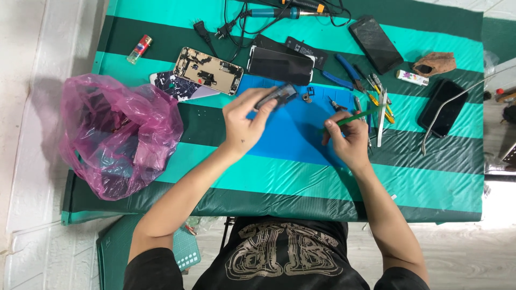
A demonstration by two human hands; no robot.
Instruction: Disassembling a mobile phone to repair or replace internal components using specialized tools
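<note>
Work surface: a table draped in a teal and dark green striped cloth point(301, 177), with a blue mat point(293, 137) lying at its centre.

Far left: a crumpled pink plastic bag point(115, 134) is sitting at the cloth's edge. Beyond it, a small lighter point(139, 49), then an opened phone back housing point(208, 70) with its insides showing, and a dark phone screen panel point(280, 65).

Centre: the left hand point(244, 118) is gripping a small dark phone part point(276, 96) above the mat's upper edge, fingers curled closed around its lower end. The part is slim and oblong, its long axis running up to the right, the free end pointing toward the screen panel. It is probably light, stiff and fragile (thin parts like this crack under flexing), so holding it by the long edges seems safest.

Right: the right hand point(348, 137) is pinching a thin green tool point(352, 118) pen-fashion, the shaft lying nearly level. Beside it, scattered tweezers and screwdrivers point(379, 110), blue-handled pliers point(346, 72), and two dark phones point(375, 44).
</note>
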